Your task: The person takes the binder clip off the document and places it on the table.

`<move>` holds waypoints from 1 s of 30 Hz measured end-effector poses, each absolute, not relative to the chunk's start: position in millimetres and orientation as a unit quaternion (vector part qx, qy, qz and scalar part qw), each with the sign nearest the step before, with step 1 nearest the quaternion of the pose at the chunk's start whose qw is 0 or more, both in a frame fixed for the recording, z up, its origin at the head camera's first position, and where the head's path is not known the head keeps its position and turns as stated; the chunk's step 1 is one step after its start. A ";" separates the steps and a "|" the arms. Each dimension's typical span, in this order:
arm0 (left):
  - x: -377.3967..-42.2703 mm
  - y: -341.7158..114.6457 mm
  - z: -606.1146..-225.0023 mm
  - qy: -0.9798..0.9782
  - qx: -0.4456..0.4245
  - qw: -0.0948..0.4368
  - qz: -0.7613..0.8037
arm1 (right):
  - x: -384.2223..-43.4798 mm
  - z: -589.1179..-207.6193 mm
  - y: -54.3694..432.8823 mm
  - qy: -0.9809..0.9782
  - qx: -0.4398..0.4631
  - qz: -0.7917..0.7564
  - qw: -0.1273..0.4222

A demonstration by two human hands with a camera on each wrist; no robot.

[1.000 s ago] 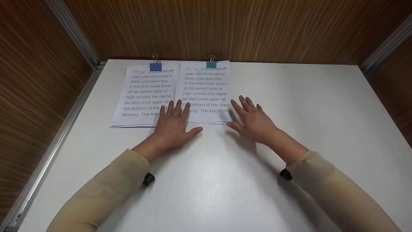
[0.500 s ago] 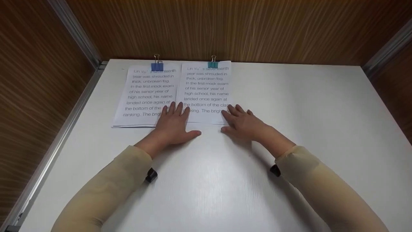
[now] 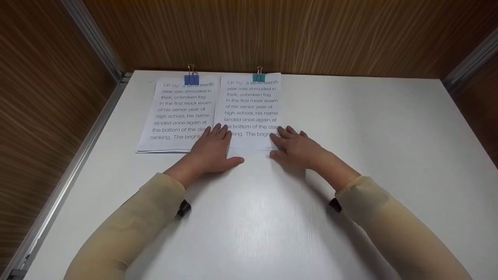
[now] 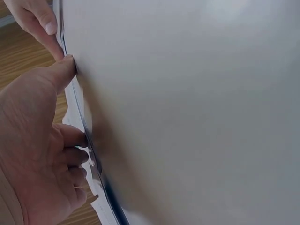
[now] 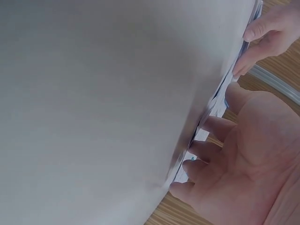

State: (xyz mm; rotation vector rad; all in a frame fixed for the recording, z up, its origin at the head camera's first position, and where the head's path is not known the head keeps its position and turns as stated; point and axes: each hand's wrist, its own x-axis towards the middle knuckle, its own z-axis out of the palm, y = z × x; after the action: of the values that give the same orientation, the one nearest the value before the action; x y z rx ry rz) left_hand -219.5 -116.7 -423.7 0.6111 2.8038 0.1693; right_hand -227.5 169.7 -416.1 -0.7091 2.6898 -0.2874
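Observation:
Two stacks of printed paper lie side by side at the back of the table. A blue binder clip (image 3: 191, 79) tops the left stack (image 3: 183, 109), and a teal binder clip (image 3: 259, 77) tops the right stack (image 3: 251, 107). My left hand (image 3: 212, 151) rests its fingertips across the lower seam between the stacks, thumb out to the right. At the lower right corner of the right stack, my right hand (image 3: 299, 151) touches the paper with spread fingers. Both wrist views show the left hand (image 4: 35, 140) and right hand (image 5: 243, 150) with fingers at the paper edges, gripping nothing.
The white table (image 3: 249, 225) has a wood-grain panel (image 3: 272, 35) along its back edge. Another wood-grain panel (image 3: 35, 97) with a metal frame strip (image 3: 95, 37) stands at the left. A black wrist device (image 3: 184, 208) sits under the left sleeve.
My right hand has moved left from beside the right stack onto its lower right corner, then stayed there. The left hand keeps its place on the seam, with its fingers drawn in slightly.

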 end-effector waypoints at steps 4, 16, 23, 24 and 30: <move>-217.9 -113.1 -423.5 0.963 0.220 0.141 0.064 | -223.8 -414.9 174.4 0.949 -0.252 -0.093 0.167; -207.0 -99.8 -417.6 0.955 0.250 0.147 0.067 | -212.8 -413.9 195.5 0.944 -0.273 -0.112 0.145; -196.3 -93.2 -418.6 0.947 0.277 0.149 0.063 | -201.1 -416.9 211.7 0.940 -0.282 -0.122 0.146; -194.6 -92.4 -418.9 0.946 0.282 0.147 0.062 | -199.1 -417.3 213.5 0.940 -0.285 -0.124 0.144; -185.7 -85.6 -421.8 0.941 0.304 0.136 0.053 | -184.7 -418.3 224.8 0.938 -0.290 -0.132 0.137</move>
State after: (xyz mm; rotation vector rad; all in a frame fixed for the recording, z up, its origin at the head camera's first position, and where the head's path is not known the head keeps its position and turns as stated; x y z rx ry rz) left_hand -185.7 -85.6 -421.8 0.8796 2.7258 0.1546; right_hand -184.7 224.8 -418.3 -0.8401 2.7136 -0.3830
